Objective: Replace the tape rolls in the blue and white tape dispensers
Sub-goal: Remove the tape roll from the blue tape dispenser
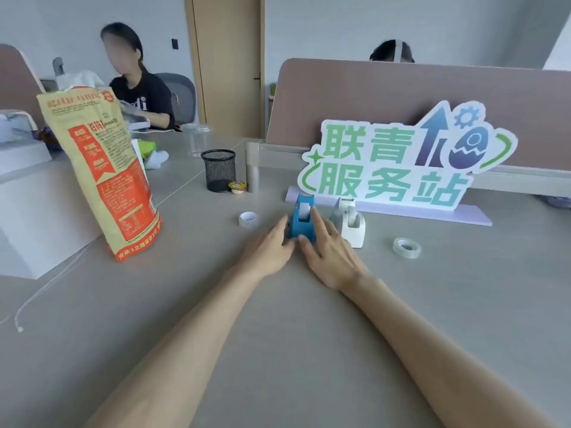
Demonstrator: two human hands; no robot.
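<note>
— What is being held at the middle of the grey desk (278, 319)?

— The blue tape dispenser (302, 220) is being gripped from both sides: the left hand (268, 248) is being pressed to its left flank, the right hand (328, 251) to its right, fingers extended.

— And nearby?

— The white tape dispenser (350, 223) is being crowded just beside the right hand. A white roll (248, 219) is lying left, a clear roll (407, 247) right (both apart). The sign (398, 162) is blocking the space behind; a printed bag (105, 171) and mesh cup (218, 170) are standing left.
</note>
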